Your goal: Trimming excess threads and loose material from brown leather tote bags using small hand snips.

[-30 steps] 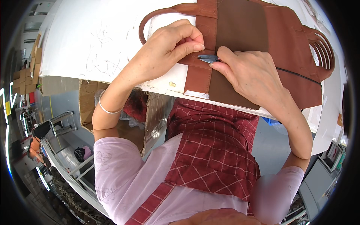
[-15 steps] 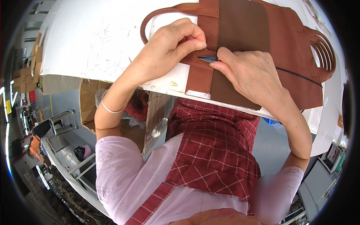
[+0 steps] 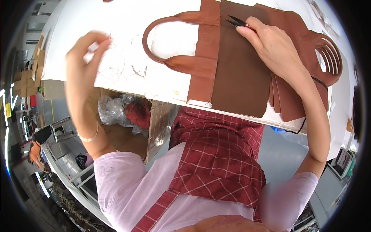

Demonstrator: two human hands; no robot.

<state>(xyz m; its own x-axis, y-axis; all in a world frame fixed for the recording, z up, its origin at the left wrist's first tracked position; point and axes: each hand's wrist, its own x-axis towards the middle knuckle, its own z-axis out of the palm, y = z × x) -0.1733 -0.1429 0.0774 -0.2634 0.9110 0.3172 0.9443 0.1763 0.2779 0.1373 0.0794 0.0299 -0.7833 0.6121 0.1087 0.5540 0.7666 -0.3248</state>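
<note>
My right hand (image 3: 275,46) is closed around small thread snips (image 3: 236,21), whose two dark pointed blades stand apart above a dark brown panel (image 3: 243,65). The panel has a reddish-brown band (image 3: 206,46) along its left side. A looped handle (image 3: 152,29) of the same colour is joined to that band and lies flat on the white table (image 3: 127,23). My left hand (image 3: 80,62) is raised over the table's left part, away from the panel. It is blurred, with thumb and forefinger pinched; anything between them is too small to make out.
More reddish-brown bag pieces with stacked handles (image 3: 328,54) lie to the right, with a black cord (image 3: 302,125) hanging over the edge. Loose thread ends (image 3: 139,71) are scattered on the table. Below stands a cardboard box (image 3: 160,120) holding clear plastic (image 3: 112,108) and a red bundle (image 3: 138,113).
My left hand has swung left, away from the handle. My right hand has moved up and right with the snips, and their blades have spread. The pieces on the right have shifted.
</note>
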